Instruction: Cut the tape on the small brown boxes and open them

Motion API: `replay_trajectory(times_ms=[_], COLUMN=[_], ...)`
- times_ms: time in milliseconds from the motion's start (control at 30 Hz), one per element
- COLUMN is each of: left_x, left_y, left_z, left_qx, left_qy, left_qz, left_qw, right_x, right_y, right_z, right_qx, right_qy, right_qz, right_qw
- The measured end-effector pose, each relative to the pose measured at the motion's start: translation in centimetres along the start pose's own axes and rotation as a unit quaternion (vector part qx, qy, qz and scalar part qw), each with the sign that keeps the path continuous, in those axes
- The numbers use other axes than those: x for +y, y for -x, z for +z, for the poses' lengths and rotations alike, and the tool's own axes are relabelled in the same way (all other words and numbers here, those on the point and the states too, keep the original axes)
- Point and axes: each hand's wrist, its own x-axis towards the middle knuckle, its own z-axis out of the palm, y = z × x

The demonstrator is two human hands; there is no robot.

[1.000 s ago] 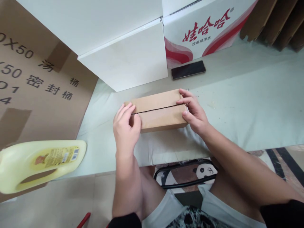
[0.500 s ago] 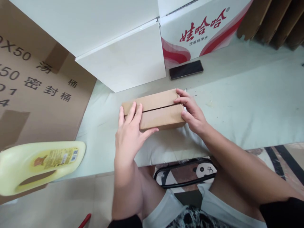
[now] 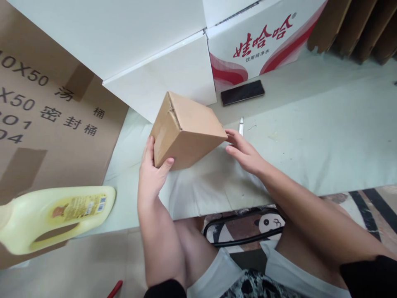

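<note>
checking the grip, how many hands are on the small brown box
2: the left hand grips the box at its near left corner, thumb on the front face; the right hand touches its right edge with the fingertips. No other hands in view.

- Bare left hand (image 3: 150, 174) and right hand (image 3: 245, 155), forearms uncovered.
- Black sleeves (image 3: 369, 275) on the upper arms.
- Pale grey shorts (image 3: 214, 275); black-and-white patterned shirt hem (image 3: 251, 287).
</note>
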Motion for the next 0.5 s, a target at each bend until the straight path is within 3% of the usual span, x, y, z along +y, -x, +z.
replay_trajectory(times_ms=[100, 200, 333, 500], left_x=[0.4, 1.2, 2.1, 2.2], left_y=[0.2, 0.6, 1.0, 0.9], left_z=[0.6, 2.0, 4.6, 6.6], left_qx=[0.007, -0.021, -0.063, -0.143], left_qy=[0.003, 0.127, 0.308, 0.321], left_qz=[-0.004, -0.028, -0.164, -0.257], left_qw=[1.0, 0.991, 0.935, 0.9], right_x=[-0.8, -2.3, -5.6, -8.5], right_y=[0.3, 0.8, 1.7, 2.5], right_z=[0.3, 0.1, -0.2, -0.2], right_qx=[-0.046, -0.052, -0.035, -0.016], right_qy=[0.013, 0.032, 0.104, 0.191], right_qz=[-0.037, -0.103, -0.178, -0.201], right_qw=[0.998, 0.993, 0.978, 0.961])
